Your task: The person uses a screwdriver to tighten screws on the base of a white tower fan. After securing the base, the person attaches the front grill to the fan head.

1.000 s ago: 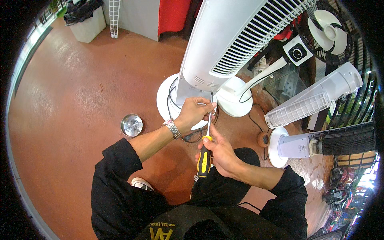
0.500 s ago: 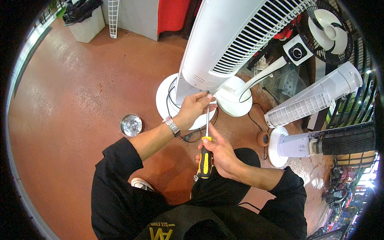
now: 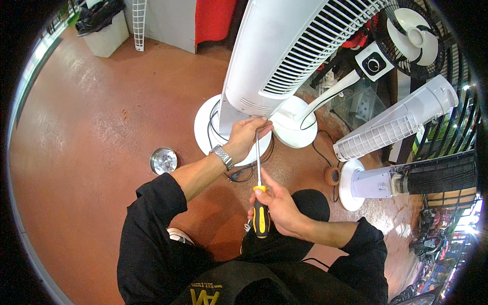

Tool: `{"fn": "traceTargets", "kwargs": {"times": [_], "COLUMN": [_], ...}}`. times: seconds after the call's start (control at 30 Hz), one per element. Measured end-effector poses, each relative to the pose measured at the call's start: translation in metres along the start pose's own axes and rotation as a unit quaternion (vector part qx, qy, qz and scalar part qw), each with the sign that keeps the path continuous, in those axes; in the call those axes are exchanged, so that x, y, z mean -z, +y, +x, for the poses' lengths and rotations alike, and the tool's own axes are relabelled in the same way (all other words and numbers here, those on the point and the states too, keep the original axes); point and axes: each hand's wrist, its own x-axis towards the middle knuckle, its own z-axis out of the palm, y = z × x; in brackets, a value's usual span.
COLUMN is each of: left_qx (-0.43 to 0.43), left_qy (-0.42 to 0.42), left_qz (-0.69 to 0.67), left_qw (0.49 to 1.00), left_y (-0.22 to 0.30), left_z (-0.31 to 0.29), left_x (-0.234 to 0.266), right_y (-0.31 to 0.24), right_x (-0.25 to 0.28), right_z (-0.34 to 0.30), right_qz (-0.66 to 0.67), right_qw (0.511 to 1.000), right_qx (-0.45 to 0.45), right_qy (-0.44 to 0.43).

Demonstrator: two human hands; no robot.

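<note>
A white tower fan with a slatted grille stands tilted before me on a round white base. At the lower end of its body my left hand has its fingers pinched together, and anything between them is hidden. My right hand, closer to me, is closed around the black-and-yellow handle of a screwdriver. Its long metal shaft points away from me, and the tip reaches the left fingers. Whether the tip touches a screw cannot be seen.
A round metal bowl with small shiny pieces lies on the red-brown floor at left. On the right are a pedestal fan, a white fan housing and another tower fan. A dark cable loops beside the base.
My right hand has drawn the screwdriver slightly back toward me, so more of its shaft shows. The left hand stays at the fan's lower end, and the whole view has shifted a little.
</note>
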Motion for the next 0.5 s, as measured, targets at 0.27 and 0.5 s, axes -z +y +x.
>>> {"fn": "traceTargets", "kwargs": {"times": [0.27,0.5], "left_qx": [0.040,0.060], "left_qy": [-0.019,-0.056], "left_qz": [-0.092,-0.058], "left_qw": [0.995,0.995], "left_y": [0.010,0.014], "left_z": [-0.009,-0.012], "left_x": [0.004,0.007], "right_y": [0.013,0.011], "right_x": [0.004,0.004], "right_z": [-0.003,-0.004], "right_qz": [0.024,0.035], "right_qw": [0.999,0.998], "right_qx": [0.022,0.037], "right_qy": [0.006,0.022]}}
